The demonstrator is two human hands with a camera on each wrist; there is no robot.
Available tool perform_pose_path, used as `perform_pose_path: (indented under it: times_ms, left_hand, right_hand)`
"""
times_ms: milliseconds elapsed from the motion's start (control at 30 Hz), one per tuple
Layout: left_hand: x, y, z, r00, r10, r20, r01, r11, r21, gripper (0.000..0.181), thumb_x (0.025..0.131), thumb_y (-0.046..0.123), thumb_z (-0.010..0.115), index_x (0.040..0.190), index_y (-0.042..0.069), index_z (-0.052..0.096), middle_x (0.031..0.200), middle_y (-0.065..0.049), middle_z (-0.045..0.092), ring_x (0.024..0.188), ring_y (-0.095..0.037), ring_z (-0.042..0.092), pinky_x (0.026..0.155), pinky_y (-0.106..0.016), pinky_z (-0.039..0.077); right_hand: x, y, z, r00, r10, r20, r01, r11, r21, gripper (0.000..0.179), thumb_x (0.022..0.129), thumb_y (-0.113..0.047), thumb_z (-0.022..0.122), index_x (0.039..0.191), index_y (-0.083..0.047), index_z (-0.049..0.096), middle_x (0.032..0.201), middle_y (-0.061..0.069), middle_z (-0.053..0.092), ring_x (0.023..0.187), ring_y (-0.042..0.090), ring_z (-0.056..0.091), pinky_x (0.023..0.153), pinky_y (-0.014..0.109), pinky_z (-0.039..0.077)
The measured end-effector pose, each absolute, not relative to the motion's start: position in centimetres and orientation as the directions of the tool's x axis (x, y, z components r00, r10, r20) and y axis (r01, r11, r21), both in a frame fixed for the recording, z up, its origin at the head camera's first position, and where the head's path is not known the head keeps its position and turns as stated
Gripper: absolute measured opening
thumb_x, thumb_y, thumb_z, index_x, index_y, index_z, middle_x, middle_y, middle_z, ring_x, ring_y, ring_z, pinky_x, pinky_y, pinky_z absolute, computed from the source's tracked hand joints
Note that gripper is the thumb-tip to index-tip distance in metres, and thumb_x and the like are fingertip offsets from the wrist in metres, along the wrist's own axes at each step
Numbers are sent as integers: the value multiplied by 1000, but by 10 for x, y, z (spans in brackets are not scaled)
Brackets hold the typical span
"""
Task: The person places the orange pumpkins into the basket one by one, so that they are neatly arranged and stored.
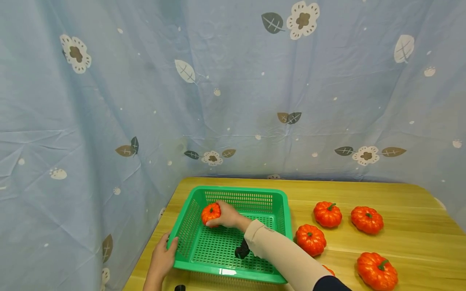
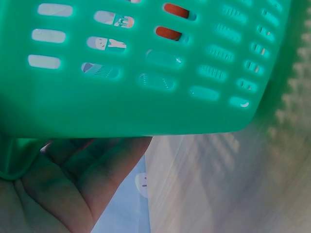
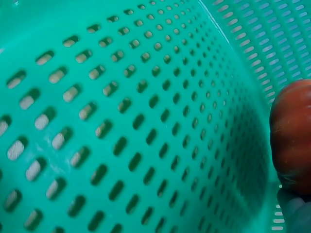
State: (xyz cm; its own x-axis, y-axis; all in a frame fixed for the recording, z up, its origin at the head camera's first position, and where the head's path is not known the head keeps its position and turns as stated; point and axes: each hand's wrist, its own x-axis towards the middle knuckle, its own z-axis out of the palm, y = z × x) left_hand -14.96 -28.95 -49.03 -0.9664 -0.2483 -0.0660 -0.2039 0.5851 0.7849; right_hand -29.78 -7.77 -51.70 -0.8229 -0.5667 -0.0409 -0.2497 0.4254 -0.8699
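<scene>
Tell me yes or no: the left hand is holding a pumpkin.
No, the left hand grips the rim of the green basket.

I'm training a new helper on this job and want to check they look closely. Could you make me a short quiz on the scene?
1. True or false: the left hand grips the basket.
2. In the head view, where do the loose pumpkins lie? (a) left of the basket (b) right of the basket (c) inside the basket
3. What does the right hand hold?

Key: 1. true; 2. b; 3. an orange pumpkin.
</scene>
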Motion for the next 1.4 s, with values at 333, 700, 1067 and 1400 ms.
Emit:
perform_pose_path:
  times_ms: [333,700,1067,1400]
  left_hand:
    - [-150,-288,-491,-967,-252,-44,-192,599,778,48,102,27,44,136,-6,40,118,-26,57,88,-25,62,72,-38,50]
    - [-149,-288,-490,-966,-244,-81,-208,560,802,48,102,26,43,138,-5,38,114,-24,59,82,-21,63,68,-35,51]
    - [-149,-289,-490,-968,-244,-65,-195,562,804,47,102,25,44,136,-6,38,112,-24,58,81,-20,62,66,-32,50]
    - [-149,-288,-491,-966,-252,-52,-189,555,810,47,102,26,44,136,-5,39,112,-24,59,80,-19,62,66,-31,50]
  right_hand:
    - [-292,-83,-524,-834,-549,-58,-247,466,-850,87,78,-34,79,143,2,33,127,15,53,109,27,56,88,39,49]
    - [-288,-90,-528,-834,-550,-41,-256,453,-854,84,78,-34,79,140,3,35,120,12,54,101,22,56,84,36,49]
    - [-282,-96,-528,-849,-523,-74,-262,538,-801,95,80,-41,76,146,2,23,131,17,45,115,28,51,94,40,46]
    - [-282,-98,-529,-847,-529,-60,-269,522,-810,94,80,-38,76,146,4,23,128,18,46,112,29,52,91,41,47]
